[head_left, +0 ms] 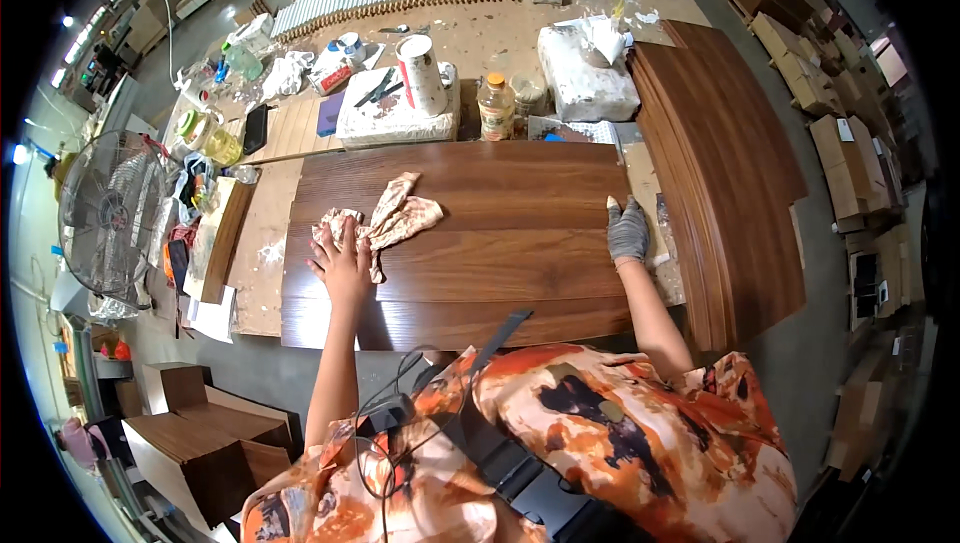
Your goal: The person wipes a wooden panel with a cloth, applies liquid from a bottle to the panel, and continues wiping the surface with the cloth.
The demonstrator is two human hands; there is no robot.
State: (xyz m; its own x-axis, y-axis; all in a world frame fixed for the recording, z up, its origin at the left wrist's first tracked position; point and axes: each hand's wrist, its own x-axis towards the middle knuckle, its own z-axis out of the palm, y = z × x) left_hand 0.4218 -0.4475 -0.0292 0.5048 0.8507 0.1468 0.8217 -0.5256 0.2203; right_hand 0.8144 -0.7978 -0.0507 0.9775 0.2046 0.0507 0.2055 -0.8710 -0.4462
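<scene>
A dark brown wood-grain board (510, 273) lies flat on the worktable in front of me. My left hand (342, 261) rests on its left part, fingers spread over a crumpled, cream-and-brown patterned cloth (403, 213). Much of the cloth spreads out to the right of the fingers, folded on the board. At the board's right edge is my right hand (628, 231), in a grey glove with bare fingertips. Its thumb lies on the top face and the other fingers close along the edge; their undersides are hidden.
Stacked brown panels (715, 193) stand at the right. Beyond the board are a wrapped white block (400, 118), a white can (422, 75), an orange-capped bottle (496, 108) and another white block (588, 78). A phone (257, 128) and fan (112, 218) are at left.
</scene>
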